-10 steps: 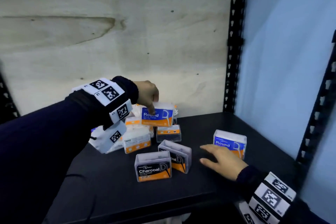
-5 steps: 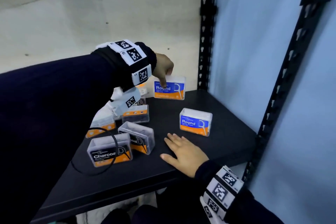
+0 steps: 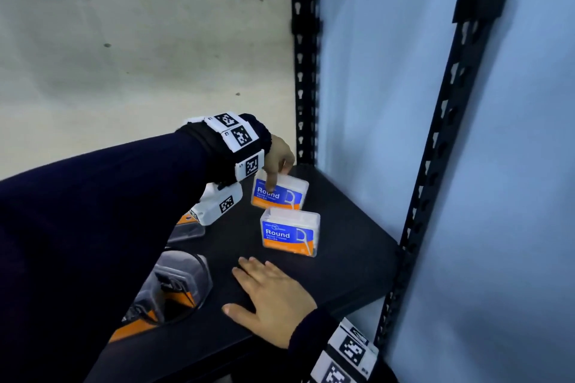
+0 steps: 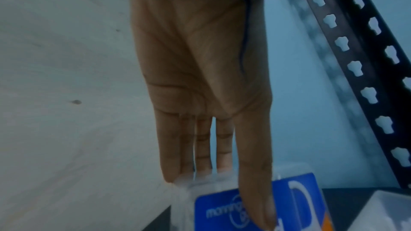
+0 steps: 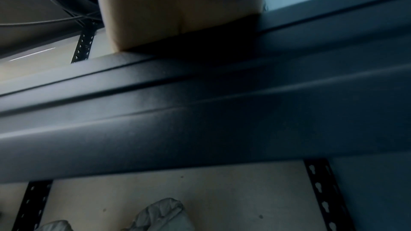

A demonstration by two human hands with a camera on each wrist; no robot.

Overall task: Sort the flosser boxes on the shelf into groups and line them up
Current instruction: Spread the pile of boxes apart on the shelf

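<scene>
My left hand (image 3: 277, 179) pinches a clear flosser box with a blue and orange "Round" label (image 3: 280, 194) from above, thumb on the label and fingers behind it. This held box (image 4: 300, 203) is tilted, low over the black shelf (image 3: 348, 246) near the back right corner. Just in front of it a second Round box (image 3: 291, 235) stands upright. My right hand (image 3: 270, 298) lies flat on the shelf near its front edge, holding nothing. In the right wrist view only the heel of the palm (image 5: 166, 15) shows.
Charcoal-labelled boxes (image 3: 177, 286) sit at the front left, mostly hidden by my left sleeve, with a black cable looped over them. Black slotted uprights (image 3: 303, 71) stand at the back right corner and at the front right (image 3: 435, 165). A pale wall closes the right side.
My left hand has carried the Round box from the pile on the left over to the right and lowered it behind the other Round box. The right hand stayed flat on the shelf.
</scene>
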